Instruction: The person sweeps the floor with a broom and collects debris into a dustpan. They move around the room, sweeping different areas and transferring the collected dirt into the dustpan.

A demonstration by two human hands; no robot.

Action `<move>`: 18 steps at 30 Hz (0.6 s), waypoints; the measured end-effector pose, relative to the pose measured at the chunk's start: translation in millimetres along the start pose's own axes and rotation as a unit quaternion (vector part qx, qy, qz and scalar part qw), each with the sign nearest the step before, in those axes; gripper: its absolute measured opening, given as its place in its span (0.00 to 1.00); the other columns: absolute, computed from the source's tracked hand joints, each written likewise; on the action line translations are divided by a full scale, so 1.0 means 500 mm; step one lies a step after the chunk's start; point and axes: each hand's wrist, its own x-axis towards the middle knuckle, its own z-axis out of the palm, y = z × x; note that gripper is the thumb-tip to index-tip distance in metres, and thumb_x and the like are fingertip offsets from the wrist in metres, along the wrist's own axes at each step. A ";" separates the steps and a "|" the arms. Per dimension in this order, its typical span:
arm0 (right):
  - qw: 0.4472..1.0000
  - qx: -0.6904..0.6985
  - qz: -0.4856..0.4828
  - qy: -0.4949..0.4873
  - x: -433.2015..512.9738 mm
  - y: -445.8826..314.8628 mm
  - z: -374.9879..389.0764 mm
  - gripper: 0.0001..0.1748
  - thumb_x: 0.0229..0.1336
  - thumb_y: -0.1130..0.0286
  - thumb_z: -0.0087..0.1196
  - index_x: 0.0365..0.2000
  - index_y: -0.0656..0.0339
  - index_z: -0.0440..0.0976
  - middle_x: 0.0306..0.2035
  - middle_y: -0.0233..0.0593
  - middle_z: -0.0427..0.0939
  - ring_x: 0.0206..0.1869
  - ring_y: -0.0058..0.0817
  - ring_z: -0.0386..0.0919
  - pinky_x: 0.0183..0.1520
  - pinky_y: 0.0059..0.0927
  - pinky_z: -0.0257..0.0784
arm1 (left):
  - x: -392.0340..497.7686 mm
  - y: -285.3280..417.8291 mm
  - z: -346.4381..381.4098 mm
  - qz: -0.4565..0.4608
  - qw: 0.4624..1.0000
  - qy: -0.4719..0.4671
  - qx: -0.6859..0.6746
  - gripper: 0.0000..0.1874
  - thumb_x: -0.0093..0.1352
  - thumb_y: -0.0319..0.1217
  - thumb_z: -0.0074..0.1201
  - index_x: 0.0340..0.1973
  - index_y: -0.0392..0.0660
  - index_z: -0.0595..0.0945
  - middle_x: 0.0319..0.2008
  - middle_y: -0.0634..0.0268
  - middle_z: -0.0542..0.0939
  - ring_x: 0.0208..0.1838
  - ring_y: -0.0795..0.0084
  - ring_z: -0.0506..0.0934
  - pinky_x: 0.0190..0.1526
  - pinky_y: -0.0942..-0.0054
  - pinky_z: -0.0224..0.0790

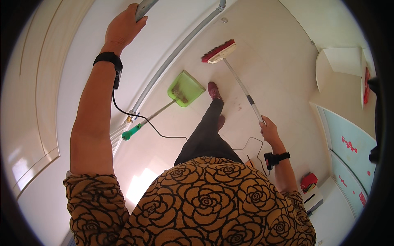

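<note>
My right hand (268, 129) is closed around the upper part of the broom's pale handle (238, 77). At its far end the broom head (219, 52), with red, dark-tipped bristles and a cream block, lies tilted near the floor. My left hand (123, 29), raised at the upper left, grips a thick grey pole or pipe (144, 9), which runs out of the picture. On the floor ahead rests a green plastic dustpan (192, 87) with grey-brown dirt (180, 93) in it. Its long handle ends in a darker green grip (131, 132), beside the wall.
A grey pipe (172, 58) with a brass valve (130, 118) runs along the left wall. My shoe (213, 89) stands between dustpan and broom. Dark specks (239, 104) mark the pale floor (271, 67). To the right are light blue panels (347, 132) and a red item (308, 182).
</note>
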 end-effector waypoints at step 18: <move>0.992 -0.117 0.023 0.038 0.088 0.067 0.068 0.20 0.57 0.65 0.46 0.49 0.62 0.68 0.35 0.49 0.77 0.36 0.41 0.76 0.40 0.38 0.71 | -0.001 -0.011 0.000 0.002 1.000 -0.007 -0.004 0.19 0.64 0.41 0.51 0.44 0.41 0.71 0.28 0.55 0.79 0.32 0.55 0.77 0.35 0.59 0.70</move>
